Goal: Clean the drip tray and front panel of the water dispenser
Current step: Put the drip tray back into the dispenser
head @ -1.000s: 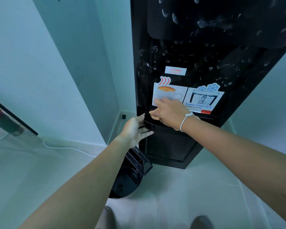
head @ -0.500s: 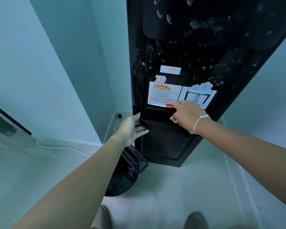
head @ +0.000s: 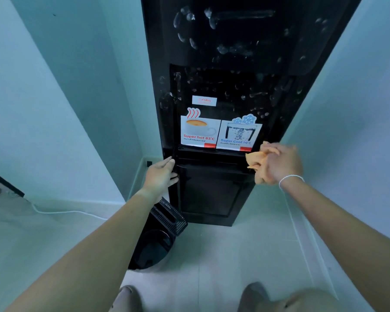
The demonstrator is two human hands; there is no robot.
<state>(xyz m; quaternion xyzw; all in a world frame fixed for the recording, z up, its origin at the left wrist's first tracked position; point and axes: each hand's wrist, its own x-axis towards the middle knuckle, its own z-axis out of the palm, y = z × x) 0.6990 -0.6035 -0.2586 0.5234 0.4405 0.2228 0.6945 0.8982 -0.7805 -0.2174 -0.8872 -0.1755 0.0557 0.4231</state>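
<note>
A tall black water dispenser (head: 223, 64) stands in a wall corner, its front panel speckled with white foam smears. Two stickers, "Super hot" (head: 199, 131) and "Super Cool" (head: 239, 135), sit above the dark tray recess (head: 212, 156). My left hand (head: 161, 176) rests with straight fingers against the dispenser's left edge at recess height. My right hand (head: 282, 163) grips a crumpled orange cloth (head: 256, 161) just off the recess's right end. The black slotted drip tray grille (head: 169, 217) leans on a round black part (head: 151, 248) on the floor.
Pale teal walls close in on both sides of the dispenser. A white cable (head: 65, 212) runs along the left skirting. The floor is light tile, and my two shoes (head: 126, 298) show at the bottom edge.
My right hand has slid with the cloth from the recess's left end to beyond its right end, uncovering both stickers. My left hand has stayed on the left edge.
</note>
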